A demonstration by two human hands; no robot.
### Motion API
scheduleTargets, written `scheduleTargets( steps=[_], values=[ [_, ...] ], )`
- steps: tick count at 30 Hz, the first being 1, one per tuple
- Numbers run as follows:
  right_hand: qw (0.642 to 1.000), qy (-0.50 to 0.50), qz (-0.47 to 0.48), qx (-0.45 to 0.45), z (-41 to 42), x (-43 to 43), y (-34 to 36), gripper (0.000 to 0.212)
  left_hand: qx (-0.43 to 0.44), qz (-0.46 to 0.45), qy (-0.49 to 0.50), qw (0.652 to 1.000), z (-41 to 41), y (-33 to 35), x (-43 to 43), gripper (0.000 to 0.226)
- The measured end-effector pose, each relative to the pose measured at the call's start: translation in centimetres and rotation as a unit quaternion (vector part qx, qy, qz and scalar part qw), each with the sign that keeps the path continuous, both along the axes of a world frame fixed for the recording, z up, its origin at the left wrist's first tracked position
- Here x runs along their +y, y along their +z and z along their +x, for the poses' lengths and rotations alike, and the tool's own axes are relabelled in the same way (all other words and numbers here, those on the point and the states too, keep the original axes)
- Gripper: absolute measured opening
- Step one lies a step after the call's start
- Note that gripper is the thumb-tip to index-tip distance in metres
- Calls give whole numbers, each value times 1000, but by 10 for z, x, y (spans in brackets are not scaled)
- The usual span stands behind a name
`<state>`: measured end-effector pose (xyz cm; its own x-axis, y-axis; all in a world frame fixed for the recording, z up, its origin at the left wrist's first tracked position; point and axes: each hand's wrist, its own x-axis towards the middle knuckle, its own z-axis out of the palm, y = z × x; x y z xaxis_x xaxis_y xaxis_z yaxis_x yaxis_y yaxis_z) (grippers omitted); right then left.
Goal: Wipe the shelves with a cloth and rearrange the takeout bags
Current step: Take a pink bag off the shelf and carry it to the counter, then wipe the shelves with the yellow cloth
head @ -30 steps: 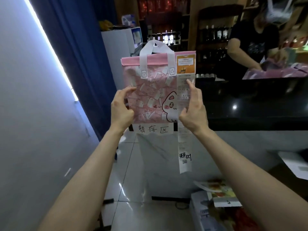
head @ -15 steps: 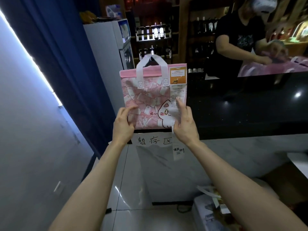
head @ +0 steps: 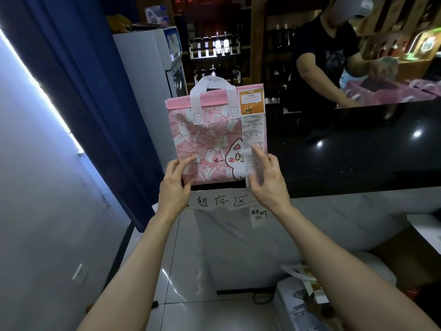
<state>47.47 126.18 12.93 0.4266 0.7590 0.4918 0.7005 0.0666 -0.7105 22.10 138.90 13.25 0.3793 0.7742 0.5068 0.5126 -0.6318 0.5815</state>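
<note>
A pink takeout bag (head: 210, 139) stands upright at the centre of the view, its bottom edge resting on the near edge of a glossy black counter (head: 358, 151). The bag is printed with banknotes and a white cartoon cat, and has a white loop handle (head: 210, 83) at 12 o'clock. A long paper receipt (head: 253, 130) with an orange top runs down the bag's right side and hangs below the counter edge.

The left hand (head: 175, 185) grips the bag's lower corner at about 7 o'clock, thumb across the front face and fingers curled behind. The right hand (head: 267, 180) holds the lower corner at about 5 o'clock, pinning the receipt against the bag with its fingers (head: 259, 161) spread over the paper. Both forearms reach in from the bottom of the view.

Directly below the bag, a white paper sign (head: 220, 200) with handwritten characters is stuck to the counter's pale marble front.

At 2 o'clock, behind the counter, another person in a black shirt (head: 327, 58) handles more pink bags (head: 391, 91) lying flat. At 11 o'clock a white fridge (head: 148, 75) stands beside a dark blue curtain (head: 78, 91). Shelves of bottles (head: 219, 46) fill the background at 12 o'clock.
</note>
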Motion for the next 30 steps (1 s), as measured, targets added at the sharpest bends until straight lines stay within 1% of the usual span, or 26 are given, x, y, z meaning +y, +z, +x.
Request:
scheduleTargets(
  steps=[3, 8, 11, 13, 16, 19, 21, 22, 24, 25, 27, 30],
  values=[
    [1000, -10, 1, -11, 1, -11, -1, 82, -10, 6, 8, 1000, -3, 2, -4, 63],
    [999, -32, 6, -34, 4, -44, -4, 74, -19, -5, 22, 1000, -15, 0, -11, 64],
    [997, -44, 25, -63, 4, -66, -1, 70, -14, -11, 48, 999, -28, -6, -21, 56],
    [995, -35, 41, -84, 1, -77, 2, 67, -1, -19, 64, 998, -40, -10, -32, 49],
    [992, 27, 44, -112, -14, -85, 5, 61, 72, -39, 93, 992, -64, -15, -57, 41],
    [981, 138, 1, -139, -39, -86, 0, 55, 165, -78, 144, 973, -93, -22, -97, 46],
    [959, 221, -75, -164, -57, -87, -8, 56, 198, -112, 190, 955, -113, -29, -136, 48],
    [941, 263, -123, -175, -66, -90, -13, 58, 202, -127, 210, 948, -123, -34, -159, 47],
    [892, 342, -215, -202, -83, -100, -28, 64, 200, -161, 249, 934, -141, -47, -211, 47],
    [866, 376, -246, -218, -90, -107, -37, 66, 193, -183, 272, 925, -149, -54, -240, 48],
    [823, 432, -278, -240, -108, -126, -54, 68, 169, -233, 312, 905, -162, -73, -299, 51],
    [774, 496, -293, -262, -141, -161, -74, 68, 154, -313, 354, 868, -179, -96, -391, 52]
  ],
)
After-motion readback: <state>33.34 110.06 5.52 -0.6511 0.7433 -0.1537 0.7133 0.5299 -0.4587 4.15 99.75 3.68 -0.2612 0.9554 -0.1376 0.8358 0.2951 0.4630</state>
